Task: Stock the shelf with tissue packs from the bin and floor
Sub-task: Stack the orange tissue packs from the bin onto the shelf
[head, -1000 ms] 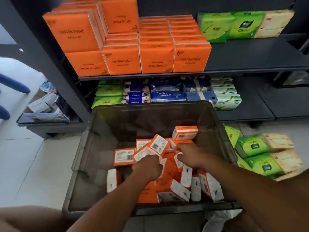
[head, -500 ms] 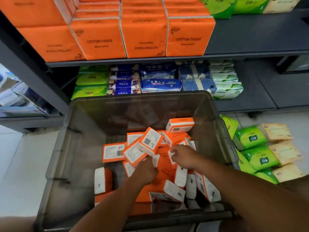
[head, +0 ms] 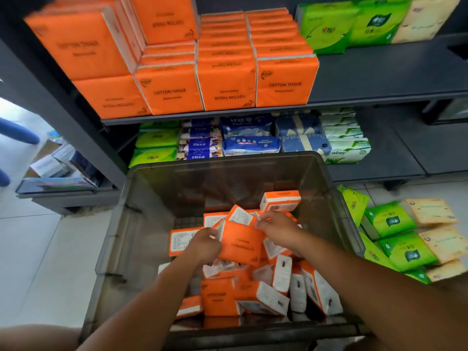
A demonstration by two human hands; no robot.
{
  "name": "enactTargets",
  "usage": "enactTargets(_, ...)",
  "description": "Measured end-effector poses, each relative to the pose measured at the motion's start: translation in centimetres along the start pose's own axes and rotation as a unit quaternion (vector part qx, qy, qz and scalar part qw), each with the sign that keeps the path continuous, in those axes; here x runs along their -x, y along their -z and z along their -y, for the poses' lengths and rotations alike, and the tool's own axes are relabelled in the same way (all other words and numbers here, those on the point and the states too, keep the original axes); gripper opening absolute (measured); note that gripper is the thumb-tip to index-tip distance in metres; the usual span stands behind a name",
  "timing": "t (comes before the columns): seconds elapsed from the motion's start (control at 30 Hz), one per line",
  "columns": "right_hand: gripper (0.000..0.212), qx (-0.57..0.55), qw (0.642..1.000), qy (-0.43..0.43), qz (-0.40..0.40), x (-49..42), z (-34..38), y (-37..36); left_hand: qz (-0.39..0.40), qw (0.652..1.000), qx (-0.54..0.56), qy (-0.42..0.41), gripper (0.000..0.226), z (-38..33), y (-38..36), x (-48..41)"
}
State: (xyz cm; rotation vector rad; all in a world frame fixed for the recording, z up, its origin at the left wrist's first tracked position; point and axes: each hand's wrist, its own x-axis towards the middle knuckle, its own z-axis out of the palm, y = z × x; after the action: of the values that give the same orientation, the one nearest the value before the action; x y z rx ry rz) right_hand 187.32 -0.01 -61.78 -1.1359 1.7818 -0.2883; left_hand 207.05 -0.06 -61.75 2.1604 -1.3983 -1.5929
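Note:
A smoky clear plastic bin [head: 336,214] stands before the shelf, holding several orange tissue packs. Both hands are down inside it. My left hand [head: 205,245] grips the left edge of one orange pack [head: 240,245], lifted above the heap with its orange face up. My right hand [head: 277,225] pinches that same pack at its top right corner. More orange packs [head: 268,297] lie jumbled beneath. Rows of orange packs [head: 228,82] fill the left of the upper shelf [head: 379,79].
Green and cream tissue packs [head: 405,239] lie on the tiled floor right of the bin. The lower shelf [head: 390,158] carries green, blue and white packs. Green and cream packs [head: 354,21] stand at the upper shelf's back right. A low side rack [head: 58,188] stands at left.
Both hands have gathered one orange pack and raised it off the heap, its orange face turned up. The camera tilted down and then back up toward the upper shelf.

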Motion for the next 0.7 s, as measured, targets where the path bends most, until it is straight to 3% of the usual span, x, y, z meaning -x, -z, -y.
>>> enactTargets(0.13, 0.019, -0.107, 0.994, 0.020, -0.029, 0.3, 2.1, -0.1, 0.001, 0.997, 0.076, -0.020, 0.022, -2.0, 2.1, 1.5)
enactTargets(0.43, 0.045, -0.298, 0.953, 0.013, -0.053, 3.1, 5.9, 2.2, 0.006, 0.985, 0.146, -0.087, 0.026, -6.3, 5.8, 5.3)
enactTargets(0.53, 0.039, -0.338, 0.939, 0.036, -0.051, 4.3, 7.0, 3.6, 0.015, 0.983, 0.164, -0.080, 0.029, -7.5, 7.0, 6.4)
enactTargets(0.7, 0.030, -0.364, 0.926, 0.087, -0.054, 6.2, 9.0, 5.2, 0.025, 0.980, 0.144, -0.138, 0.029, -9.8, 8.9, 8.5)
